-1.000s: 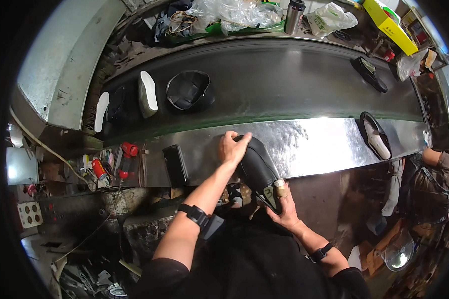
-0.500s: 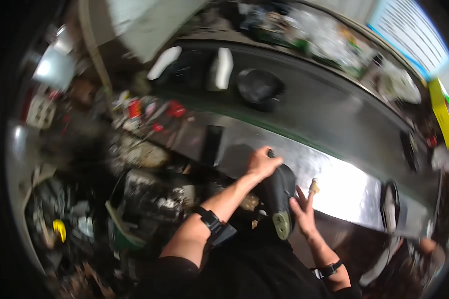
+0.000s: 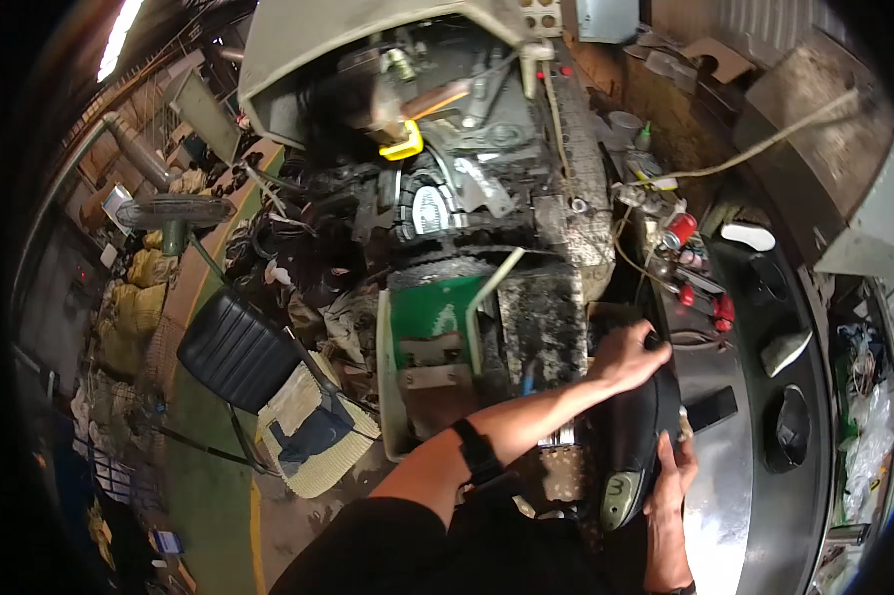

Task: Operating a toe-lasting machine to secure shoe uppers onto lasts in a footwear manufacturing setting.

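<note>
A black shoe upper (image 3: pixel 637 421) sits over an olive-green shoe last (image 3: pixel 620 498), whose end shows toward my body. My left hand (image 3: pixel 627 359) is closed around the far end of the shoe, fingers curled over its edge. Along the right side of the shoe lies my right hand (image 3: pixel 671 478), its fingers pressed against the upper, the thumb side partly hidden. Both hands keep the shoe tilted just off the left edge of the metal bench (image 3: pixel 716 496). A dark rectangular block (image 3: pixel 713 408) rests on the bench beyond my right hand.
Straight ahead stands a grimy machine with a yellow-framed part (image 3: pixel 402 142) and a green panel (image 3: pixel 437 307). A black chair (image 3: pixel 234 347) is at the left. White-soled shoes (image 3: pixel 747 236), a black bowl (image 3: pixel 790 428) and a red can (image 3: pixel 679 231) lie along the right.
My view has swung left, from the bench to the machine and chair. Both hands still hold the shoe on its last; the right hand now presses closer against its side.
</note>
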`<state>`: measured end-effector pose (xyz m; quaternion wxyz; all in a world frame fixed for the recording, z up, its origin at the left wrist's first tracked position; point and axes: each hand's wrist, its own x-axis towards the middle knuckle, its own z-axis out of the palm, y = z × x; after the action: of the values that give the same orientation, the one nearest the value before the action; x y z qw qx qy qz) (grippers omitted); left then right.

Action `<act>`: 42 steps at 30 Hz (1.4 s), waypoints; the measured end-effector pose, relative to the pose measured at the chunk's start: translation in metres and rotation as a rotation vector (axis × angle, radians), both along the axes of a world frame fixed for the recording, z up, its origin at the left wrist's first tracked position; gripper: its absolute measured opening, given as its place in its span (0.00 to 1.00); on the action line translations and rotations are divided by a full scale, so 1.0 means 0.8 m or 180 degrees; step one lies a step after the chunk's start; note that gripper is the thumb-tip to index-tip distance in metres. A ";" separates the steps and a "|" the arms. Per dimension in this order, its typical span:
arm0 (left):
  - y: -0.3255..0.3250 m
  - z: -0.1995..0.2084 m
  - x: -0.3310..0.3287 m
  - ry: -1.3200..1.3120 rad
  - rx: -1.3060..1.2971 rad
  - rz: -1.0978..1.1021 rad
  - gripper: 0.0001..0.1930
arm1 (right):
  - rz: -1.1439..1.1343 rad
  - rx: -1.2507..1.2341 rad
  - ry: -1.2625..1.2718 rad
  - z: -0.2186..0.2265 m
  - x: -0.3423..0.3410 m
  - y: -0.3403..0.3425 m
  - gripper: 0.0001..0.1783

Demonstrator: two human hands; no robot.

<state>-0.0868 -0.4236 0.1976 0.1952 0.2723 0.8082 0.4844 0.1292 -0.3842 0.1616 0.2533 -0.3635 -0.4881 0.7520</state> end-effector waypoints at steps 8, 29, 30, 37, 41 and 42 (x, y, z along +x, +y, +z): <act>-0.242 0.059 -0.200 -0.0956 0.0734 0.0741 0.24 | 0.0611 -0.0648 0.0390 0.031 -0.217 -0.136 0.11; -0.399 0.028 -0.236 -0.3131 0.3155 0.1428 0.20 | 0.1226 -0.1047 0.0743 0.073 -0.433 -0.233 0.23; -0.396 0.031 -0.236 -0.3093 0.3127 0.1398 0.21 | 0.1224 -0.1121 0.0836 0.074 -0.440 -0.233 0.23; -0.393 0.043 -0.240 -0.3693 0.3202 0.1613 0.28 | 0.1238 -0.0774 0.0993 0.089 -0.459 -0.257 0.28; -0.418 0.024 -0.238 -0.3422 0.3267 0.1226 0.33 | 0.1536 -0.0422 0.0702 0.087 -0.448 -0.246 0.34; -0.427 0.016 -0.233 -0.3381 0.3432 0.1054 0.30 | 0.2001 -0.0144 0.0256 0.084 -0.443 -0.228 0.33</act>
<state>-0.2732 -0.7649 0.2101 0.3222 -0.0635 0.2889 0.8993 -0.2255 -0.5668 0.2292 0.0194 -0.1703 -0.5493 0.8179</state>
